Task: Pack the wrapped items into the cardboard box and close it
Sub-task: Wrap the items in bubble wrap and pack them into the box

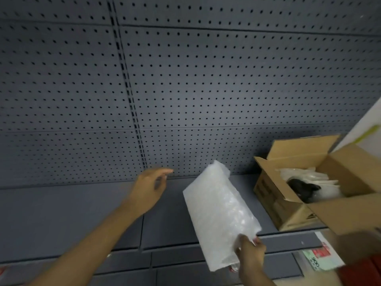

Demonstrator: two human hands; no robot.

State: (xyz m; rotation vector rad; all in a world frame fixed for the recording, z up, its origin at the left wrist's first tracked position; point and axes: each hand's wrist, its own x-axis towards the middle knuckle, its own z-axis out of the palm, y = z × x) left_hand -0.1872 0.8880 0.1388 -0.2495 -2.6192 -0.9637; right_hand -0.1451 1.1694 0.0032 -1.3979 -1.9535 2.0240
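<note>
My right hand point(250, 254) grips the near end of a long item wrapped in white bubble wrap point(220, 213), held tilted above the grey shelf point(61, 213). My left hand point(149, 189) hovers to the left of it, fingers apart and holding nothing. An open cardboard box point(276, 205) stands on the shelf at the right with its flaps up. Inside it lie white wrapped items point(313, 178) and something dark point(303, 187).
A grey perforated back panel point(185, 89) rises behind the shelf. A white carton point(369, 129) leans at the far right above the box. A red and green price label point(321, 256) sits on the shelf's front edge at lower right.
</note>
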